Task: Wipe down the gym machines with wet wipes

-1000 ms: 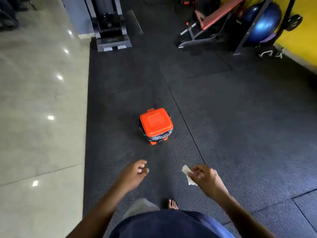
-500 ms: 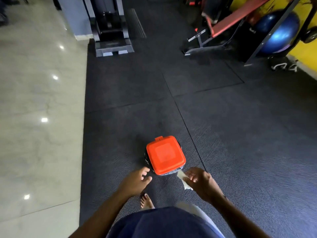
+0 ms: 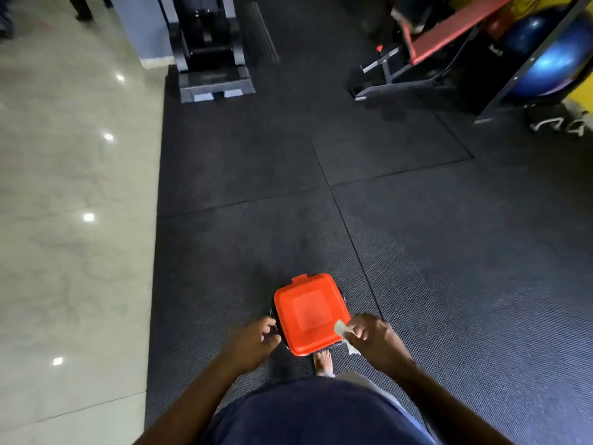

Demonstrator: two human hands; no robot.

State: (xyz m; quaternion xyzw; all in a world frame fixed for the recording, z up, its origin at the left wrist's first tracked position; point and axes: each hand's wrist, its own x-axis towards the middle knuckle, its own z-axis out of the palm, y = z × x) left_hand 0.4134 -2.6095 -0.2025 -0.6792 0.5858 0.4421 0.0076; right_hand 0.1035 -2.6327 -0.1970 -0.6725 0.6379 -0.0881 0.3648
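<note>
Orange-lidded tub (image 3: pixel 309 313) on dark rubber mats (image 3: pixel 417 252) beside pale tiles (image 3: pixel 70 220).

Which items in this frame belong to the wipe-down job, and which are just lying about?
Part of the job:
- wipe, pinched in the right hand
- orange-lidded container on the floor, left hand at its side
- weight machine and red bench, machines to wipe

Just lying about:
- blue exercise ball
- rubber mat floor
- tiled floor
</note>
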